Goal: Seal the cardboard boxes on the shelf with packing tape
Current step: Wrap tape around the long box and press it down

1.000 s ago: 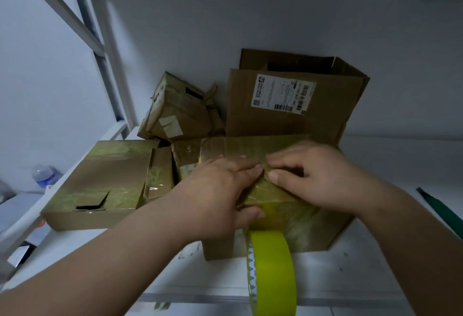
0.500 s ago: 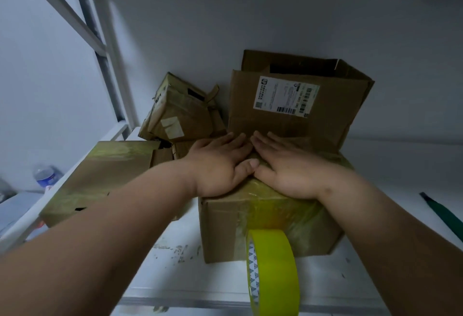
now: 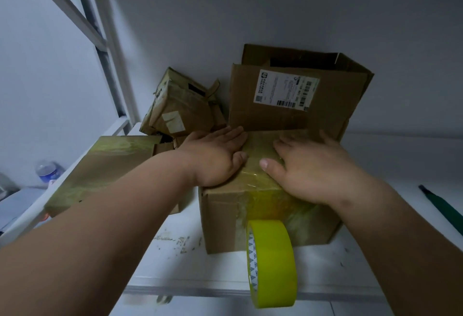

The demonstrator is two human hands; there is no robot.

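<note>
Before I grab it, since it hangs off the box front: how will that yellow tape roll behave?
The tape roll probably swings, dangling edge-on from a strip stuck to the box. Likely stiff and light. Freed, it may roll off the shelf.

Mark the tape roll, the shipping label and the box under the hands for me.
tape roll (image 3: 274,263), head view, on its yellow outer band.
shipping label (image 3: 285,88), head view, middle of the white sticker.
box under the hands (image 3: 225,220), head view, bare front face, left part.

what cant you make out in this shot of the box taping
Head view only:
- Top seam of the front box: covered by the left hand and right hand.
- Shipping label text: too small.
- Tape roll: whether it hangs by its strip is unclear.
- Green object: cut off by the right edge.
</note>
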